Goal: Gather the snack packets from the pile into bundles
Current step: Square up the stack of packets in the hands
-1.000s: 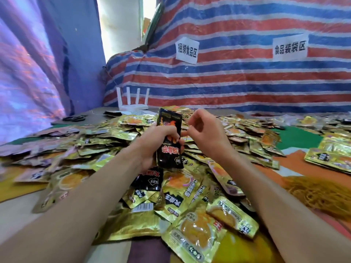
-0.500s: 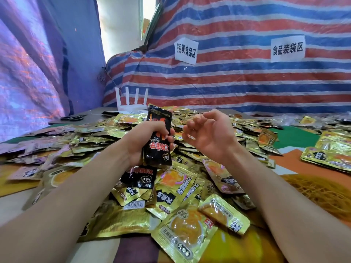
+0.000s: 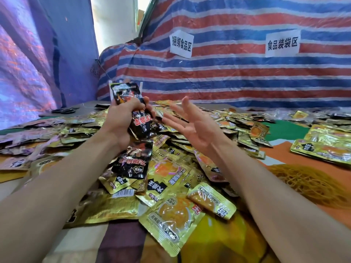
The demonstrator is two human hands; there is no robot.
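The pile of gold snack packets spreads across the table under both forearms. The step in hand looks like building a bundle of matching packets in one fist. It would go best if like packets are drawn from the near side of the pile, stacked with edges squared and gripped firmly, since the foil looks slippery. The yellow bands, probably rubber bands, lie in a tangle beside the right forearm, handy for tying off. The left hand is curled tight round the black packets, held upright above the pile; how many cannot be told. The right hand hangs just beside them, not touching, palm up with fingers spread, holding nothing. A loose black packet lies on the pile directly below the left wrist, a likely next pick.
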